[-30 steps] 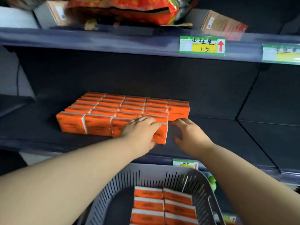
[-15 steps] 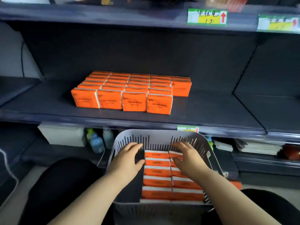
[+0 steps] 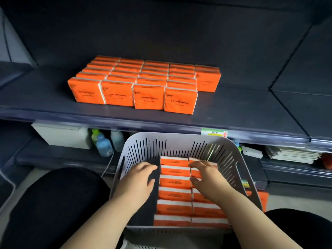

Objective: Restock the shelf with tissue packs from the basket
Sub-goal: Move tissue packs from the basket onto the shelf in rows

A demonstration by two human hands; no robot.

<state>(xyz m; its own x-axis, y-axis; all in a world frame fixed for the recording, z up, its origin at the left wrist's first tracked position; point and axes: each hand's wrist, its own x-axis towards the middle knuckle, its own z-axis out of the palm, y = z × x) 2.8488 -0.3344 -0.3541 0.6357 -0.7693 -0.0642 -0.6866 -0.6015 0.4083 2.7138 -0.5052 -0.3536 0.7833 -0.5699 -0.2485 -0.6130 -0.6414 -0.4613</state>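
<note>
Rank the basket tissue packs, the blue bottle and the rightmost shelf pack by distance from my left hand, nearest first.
1. basket tissue packs: right beside the left hand, on its right.
2. blue bottle: low, off to the left.
3. rightmost shelf pack: higher up, far back right.

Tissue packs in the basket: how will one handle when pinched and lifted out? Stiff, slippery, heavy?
Probably soft: the tissue packs look film-wrapped with rounded edges, so a pinch may dent them. Likely light, being cotton tissue by the label. Flat-sided, and those on the shelf stand on edge unaided, so rolling seems unlikely; tipping possible.
</note>
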